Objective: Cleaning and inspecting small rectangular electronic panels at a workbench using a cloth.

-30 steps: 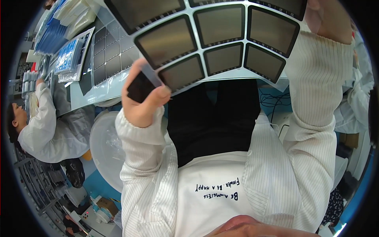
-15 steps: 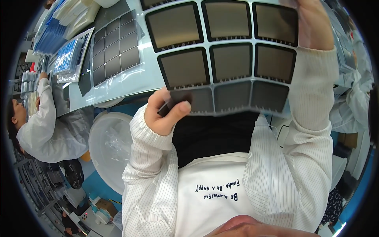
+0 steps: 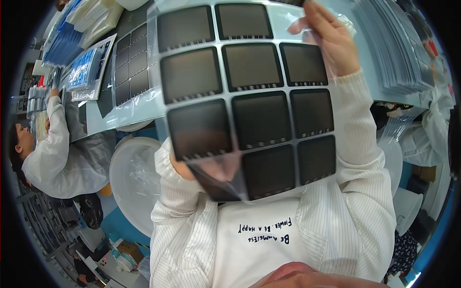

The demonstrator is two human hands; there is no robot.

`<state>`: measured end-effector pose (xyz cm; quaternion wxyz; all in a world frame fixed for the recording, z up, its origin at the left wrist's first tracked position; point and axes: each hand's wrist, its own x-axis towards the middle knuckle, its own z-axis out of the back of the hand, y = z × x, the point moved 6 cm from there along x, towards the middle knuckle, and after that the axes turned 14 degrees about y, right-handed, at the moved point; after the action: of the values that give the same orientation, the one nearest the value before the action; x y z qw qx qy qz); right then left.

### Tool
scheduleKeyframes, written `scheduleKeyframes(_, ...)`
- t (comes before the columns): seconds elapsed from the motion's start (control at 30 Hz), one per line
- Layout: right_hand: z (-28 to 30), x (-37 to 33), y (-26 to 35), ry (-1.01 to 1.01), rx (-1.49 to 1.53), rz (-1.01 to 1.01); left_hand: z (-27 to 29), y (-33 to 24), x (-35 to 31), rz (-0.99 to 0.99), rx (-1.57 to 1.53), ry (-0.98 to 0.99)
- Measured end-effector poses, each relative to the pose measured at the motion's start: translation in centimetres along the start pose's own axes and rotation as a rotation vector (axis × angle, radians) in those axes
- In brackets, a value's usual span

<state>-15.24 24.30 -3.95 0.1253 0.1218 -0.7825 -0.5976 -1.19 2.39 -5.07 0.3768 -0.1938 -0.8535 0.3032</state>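
A clear plastic sheet with a grid of dark rectangular panels is held up in front of me, tilted, its lower end near my chest. At its upper right edge my right hand grips it, thumb and fingers closed on the film. My left hand is at the sheet's lower left, mostly behind it. Its fingers show only as a blur through the clear film, so their hold cannot be made out. Near that hand the sheet's lower left corner is bent and a flap of clear film overlaps it.
Another dark-panelled sheet lies on the table to the left, beside blue-and-white packets. Stacked sheets stand at the far right. A white round tub is below the table edge. A co-worker sits at the left.
The sheet has swung left and lower, toward my chest. My right hand has moved left with it. My left thumb, in front of the sheet before, is now behind film.
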Motion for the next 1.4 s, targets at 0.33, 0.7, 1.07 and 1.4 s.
scheduleKeyframes(0.33,-4.8,-5.3,8.4,-0.303,0.067,0.415,4.1,0.8,-2.0,0.132,0.285,-0.525)
scheduleKeyframes(0.7,-7.4,-5.9,10.2,-0.762,0.318,0.232,6.1,2.7,-4.0,0.03,-0.096,-0.502)
scheduleKeyframes(1.07,-7.0,-7.5,8.6,-0.291,0.275,0.299,3.3,1.0,-5.2,0.412,0.367,-0.86)
scheduleKeyframes(1.4,-5.9,-8.8,6.1,-0.414,0.106,0.288,1.9,0.8,-4.2,0.372,0.293,-0.854)
